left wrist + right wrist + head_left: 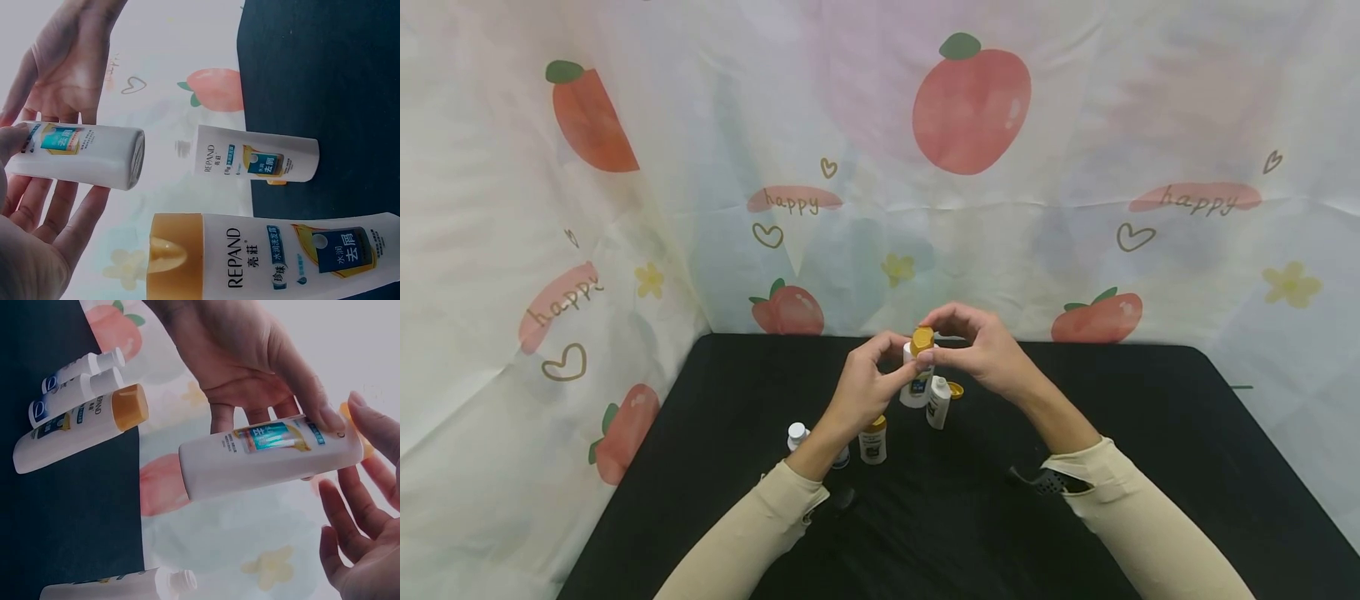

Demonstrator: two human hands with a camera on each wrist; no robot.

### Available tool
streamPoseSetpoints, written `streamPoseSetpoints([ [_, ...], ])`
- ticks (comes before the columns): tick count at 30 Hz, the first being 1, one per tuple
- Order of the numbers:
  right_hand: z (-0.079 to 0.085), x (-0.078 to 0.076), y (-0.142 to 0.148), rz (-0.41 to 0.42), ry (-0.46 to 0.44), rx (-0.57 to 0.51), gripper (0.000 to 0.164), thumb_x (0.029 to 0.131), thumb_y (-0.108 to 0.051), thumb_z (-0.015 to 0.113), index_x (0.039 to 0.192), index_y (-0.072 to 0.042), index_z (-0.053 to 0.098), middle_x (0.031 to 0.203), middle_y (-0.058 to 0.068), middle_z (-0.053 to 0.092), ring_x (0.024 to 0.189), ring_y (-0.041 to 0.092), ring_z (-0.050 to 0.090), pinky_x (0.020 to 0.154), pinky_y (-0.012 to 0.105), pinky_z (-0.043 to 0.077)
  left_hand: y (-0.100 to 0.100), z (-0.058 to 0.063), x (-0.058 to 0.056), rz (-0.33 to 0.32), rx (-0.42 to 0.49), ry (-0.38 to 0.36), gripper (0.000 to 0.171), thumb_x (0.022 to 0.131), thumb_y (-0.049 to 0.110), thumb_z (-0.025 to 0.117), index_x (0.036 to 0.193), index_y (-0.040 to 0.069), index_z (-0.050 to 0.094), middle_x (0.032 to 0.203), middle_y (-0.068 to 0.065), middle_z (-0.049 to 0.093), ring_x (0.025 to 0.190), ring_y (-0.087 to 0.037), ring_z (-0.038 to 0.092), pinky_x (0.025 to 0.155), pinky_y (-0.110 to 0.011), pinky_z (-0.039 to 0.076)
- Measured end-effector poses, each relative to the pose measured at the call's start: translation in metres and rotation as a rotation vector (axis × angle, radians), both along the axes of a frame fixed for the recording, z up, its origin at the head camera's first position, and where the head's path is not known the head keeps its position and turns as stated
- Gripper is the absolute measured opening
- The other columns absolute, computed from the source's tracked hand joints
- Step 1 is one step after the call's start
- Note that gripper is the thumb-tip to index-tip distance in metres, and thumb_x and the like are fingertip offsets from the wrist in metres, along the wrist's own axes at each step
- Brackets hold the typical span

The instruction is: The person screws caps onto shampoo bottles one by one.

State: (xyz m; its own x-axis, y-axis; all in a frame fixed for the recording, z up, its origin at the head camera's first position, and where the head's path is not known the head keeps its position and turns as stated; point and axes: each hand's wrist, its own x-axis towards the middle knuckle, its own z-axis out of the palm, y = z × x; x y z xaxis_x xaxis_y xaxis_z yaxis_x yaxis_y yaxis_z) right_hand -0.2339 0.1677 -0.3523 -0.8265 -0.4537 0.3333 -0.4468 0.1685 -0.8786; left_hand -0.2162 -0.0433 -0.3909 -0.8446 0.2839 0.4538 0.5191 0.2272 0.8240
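Both hands hold a white shampoo bottle (219,465) up over the table. My left hand (867,387) grips its body, with the thumb (330,420) near the top of the label. At the upper end, the fingers and thumb of my right hand (988,354) pinch the gold cap (922,338), which the fingers partly cover in the right wrist view. Just beyond stands a similar white bottle (937,406) with its neck (182,149) bare. Beside it a loose gold cap (956,390) lies on the table.
A gold-capped shampoo bottle (873,444) stands nearer, by my left forearm. Two white-capped bottles (103,384) with blue labels are beside it, partly hidden by that forearm in the head view. The black table (940,517) ends at a printed cloth (865,250) hanging behind.
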Motion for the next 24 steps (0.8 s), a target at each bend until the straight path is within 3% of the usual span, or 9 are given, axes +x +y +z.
streamPoseSetpoints([
  [7,-0.0010,0.0017,-0.0026,-0.031,0.032,0.013,0.031,0.088,-0.012,0.081,0.115,-0.011,0.067,0.112,0.006,0.066,0.114,0.021,0.063,0.098,0.042,0.052,0.0001,-0.0008,-0.0005,-0.001,0.017,0.006,0.017,0.094,0.020,0.075,0.108,0.011,0.070,0.098,-0.001,0.069,0.091,-0.013,0.065,0.078,-0.029,0.054],
  [17,-0.0039,0.0031,-0.0084,-0.095,0.099,0.027,0.030,0.087,-0.014,0.083,0.111,-0.012,0.065,0.112,0.003,0.066,0.113,0.020,0.061,0.101,0.046,0.048,0.0006,-0.0031,-0.0024,0.014,0.044,0.028,0.016,0.093,0.018,0.076,0.106,0.010,0.071,0.097,-0.004,0.071,0.089,-0.017,0.065,0.071,-0.027,0.054],
  [24,-0.0011,0.0036,-0.0031,-0.043,0.056,0.018,0.034,0.091,-0.012,0.078,0.124,-0.013,0.067,0.122,0.003,0.065,0.124,0.020,0.059,0.108,0.049,0.044,-0.0015,-0.0003,-0.0009,0.010,0.051,0.024,0.020,0.093,0.022,0.076,0.110,0.013,0.069,0.096,-0.002,0.069,0.091,-0.013,0.066,0.070,-0.034,0.059],
])
